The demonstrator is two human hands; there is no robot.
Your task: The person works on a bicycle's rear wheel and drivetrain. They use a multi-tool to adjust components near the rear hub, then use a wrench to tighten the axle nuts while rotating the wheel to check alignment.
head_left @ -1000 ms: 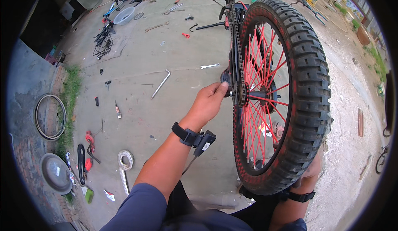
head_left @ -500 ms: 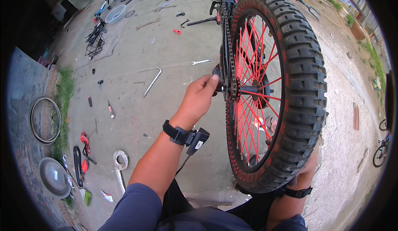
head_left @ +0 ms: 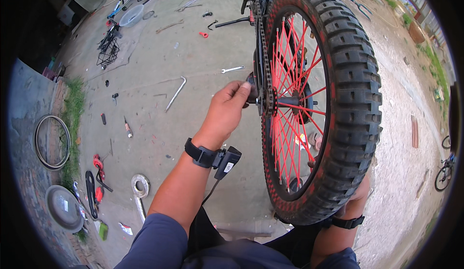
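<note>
A bicycle wheel [head_left: 355, 100] with a knobby black tyre and red spokes stands upright in front of me, set in the bike's dark frame. The chain [head_left: 263, 51] runs down to the sprocket [head_left: 271, 102] at the hub. My left hand [head_left: 231, 102] is closed beside the sprocket, thumb and fingers pinching a small dark part next to the axle end; its kind cannot be made out. My right hand [head_left: 356, 194] is at the wheel's lower right, largely hidden by the tyre. A fingertip appears inside the rim, so it grips the wheel.
An open-end wrench [head_left: 233, 69] and a bent metal bar [head_left: 175, 94] lie on the concrete left of the wheel. Farther left are a screwdriver [head_left: 128, 128], a grey basin [head_left: 65, 208] and a bare rim [head_left: 52, 142]. A translucent tub [head_left: 132, 16] sits at the far left.
My left hand has shifted slightly left, still beside the axle. The view has moved a little; the wheel and right hand stay nearly as before.
</note>
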